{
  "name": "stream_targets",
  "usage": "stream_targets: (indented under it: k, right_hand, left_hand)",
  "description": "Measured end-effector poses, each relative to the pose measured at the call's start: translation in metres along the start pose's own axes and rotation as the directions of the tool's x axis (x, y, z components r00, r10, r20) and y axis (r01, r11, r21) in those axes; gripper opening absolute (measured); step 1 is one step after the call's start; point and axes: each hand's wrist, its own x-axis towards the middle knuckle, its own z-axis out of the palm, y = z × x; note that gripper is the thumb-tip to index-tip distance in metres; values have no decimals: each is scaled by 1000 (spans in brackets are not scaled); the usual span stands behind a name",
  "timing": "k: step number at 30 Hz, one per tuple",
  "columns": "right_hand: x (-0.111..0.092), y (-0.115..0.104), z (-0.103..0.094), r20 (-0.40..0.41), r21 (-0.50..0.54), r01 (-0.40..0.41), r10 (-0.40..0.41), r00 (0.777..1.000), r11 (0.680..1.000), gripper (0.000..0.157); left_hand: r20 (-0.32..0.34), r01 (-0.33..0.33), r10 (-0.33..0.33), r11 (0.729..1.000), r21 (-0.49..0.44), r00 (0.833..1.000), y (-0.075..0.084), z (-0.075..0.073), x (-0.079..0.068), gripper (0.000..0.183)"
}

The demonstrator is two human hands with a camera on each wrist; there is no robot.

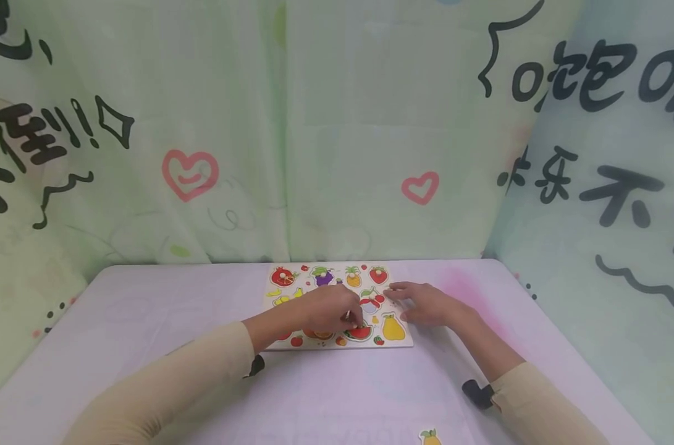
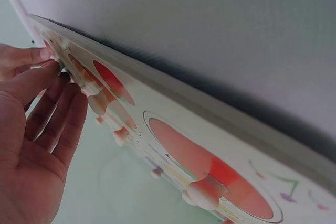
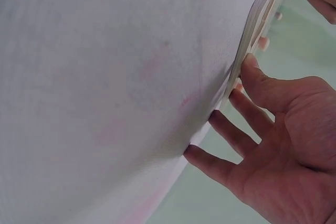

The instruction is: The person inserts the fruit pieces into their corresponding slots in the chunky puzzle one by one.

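A white fruit puzzle board (image 1: 404,343) with knobbed pieces lies toward the far side of the table. My left hand (image 1: 332,307) reaches over its middle and pinches the knob of the watermelon piece (image 1: 361,334) between thumb and index finger. In the left wrist view, the other fingers of that hand (image 2: 47,124) extend beside the board. At the board's right edge is my right hand (image 1: 428,305), fingers spread. The right wrist view has its thumb (image 3: 252,72) against the edge and other fingertips on the tablecloth. Close by is the yellow pear piece (image 1: 393,327).
A loose yellow fruit piece (image 1: 430,437) with green leaves lies at the near side of the table. Strawberry (image 1: 378,274), pineapple (image 1: 353,277) and grape (image 1: 322,277) pieces line the board's far row. A printed curtain (image 1: 325,136) hangs behind the white tablecloth (image 1: 325,395).
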Motion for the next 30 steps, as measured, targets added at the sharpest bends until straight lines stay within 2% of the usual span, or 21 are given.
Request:
stream_targets:
  k: [6, 17, 24, 30]
  right_hand:
    - [2, -1, 0, 3, 11, -35, 35, 999, 999, 61]
    - [2, -1, -2, 5, 6, -35, 35, 999, 999, 61]
    - [1, -2, -1, 3, 16, -21, 21, 1000, 1000, 60]
    - [0, -2, 1, 2, 16, -16, 16, 1000, 1000, 60]
  left_hand:
    - [2, 15, -15, 1000, 5, 1000, 3, -3, 1, 14]
    - [-3, 44, -44, 999, 16, 999, 1, 0, 4, 15]
    - [5, 53, -54, 997, 54, 999, 2, 2, 3, 15]
    - [-7, 65, -64, 998, 29, 998, 1, 7, 1, 17]
